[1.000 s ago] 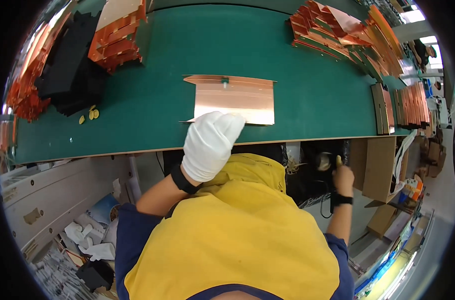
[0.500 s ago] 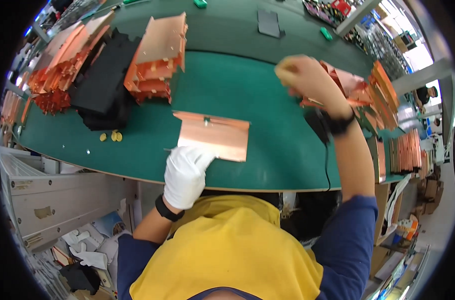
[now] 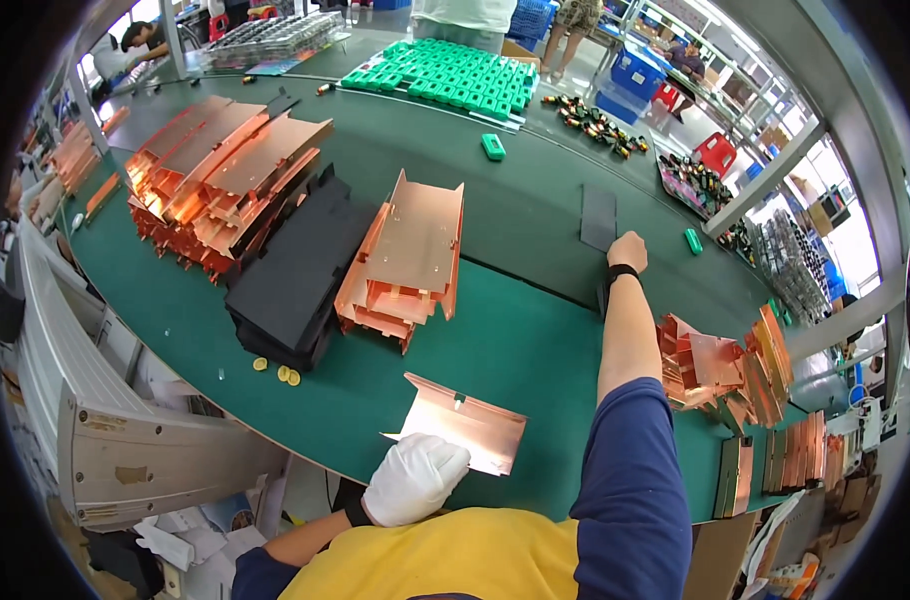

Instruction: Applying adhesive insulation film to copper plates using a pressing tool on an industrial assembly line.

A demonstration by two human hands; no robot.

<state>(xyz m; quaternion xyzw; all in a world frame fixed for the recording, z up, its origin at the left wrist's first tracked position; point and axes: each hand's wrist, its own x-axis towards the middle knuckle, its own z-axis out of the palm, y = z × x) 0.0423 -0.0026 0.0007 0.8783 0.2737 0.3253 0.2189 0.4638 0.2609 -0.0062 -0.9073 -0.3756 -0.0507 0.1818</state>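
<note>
My left hand (image 3: 418,482), in a white glove, is closed on the near-left edge of a bent copper-coloured metal panel (image 3: 475,425). The panel lies on the green mat close to me. My bare right hand (image 3: 628,252) is stretched far forward over the dark conveyor belt, fingers curled and turned from view. It is at the near-right corner of a flat black sheet (image 3: 598,212); whether it grips the sheet I cannot tell. A black band is round each wrist. Left of the panel stand a stack of copper-coloured brackets (image 3: 415,235) and a stack of black plates (image 3: 300,265).
More copper-coloured brackets are piled at far left (image 3: 215,170) and at right (image 3: 710,365). Small yellow finger cots (image 3: 289,375) lie by the black plates. Green parts (image 3: 445,78) fill a tray across the belt, with a loose green part (image 3: 493,147) nearer. People are in the background.
My right hand has reached forward from above the right-hand brackets to the black sheet. My left hand stays on the panel. The view has tilted up, showing more beyond the belt.
</note>
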